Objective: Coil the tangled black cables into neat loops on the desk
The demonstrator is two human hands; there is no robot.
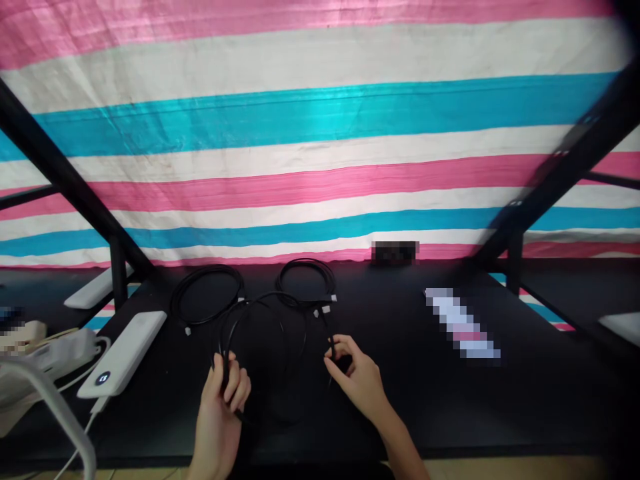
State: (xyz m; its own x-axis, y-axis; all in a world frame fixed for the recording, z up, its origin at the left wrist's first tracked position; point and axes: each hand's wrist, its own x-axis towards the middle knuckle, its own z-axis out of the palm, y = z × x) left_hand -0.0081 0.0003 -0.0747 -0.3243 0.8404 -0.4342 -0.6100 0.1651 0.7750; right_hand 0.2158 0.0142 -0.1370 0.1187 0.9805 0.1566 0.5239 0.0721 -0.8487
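My left hand is closed around a looped black cable, whose coils rise from the fist and arch over the table toward the right. Opposite it, my right hand pinches a thin black length of cable between thumb and fingers. Its other fingers are curled. White-tipped plugs show just beyond that hand. Behind my hands lie two more coiled black cables: a left coil and a right coil. Where the held loop crosses them, the strands are hard to tell apart.
A white power bank with a lit display and a plugged-in white cable lies at left. Beside it are a white power strip and a curved grey tube. A blurred-out pale strip lies at right. Slanted black frame bars flank the black table.
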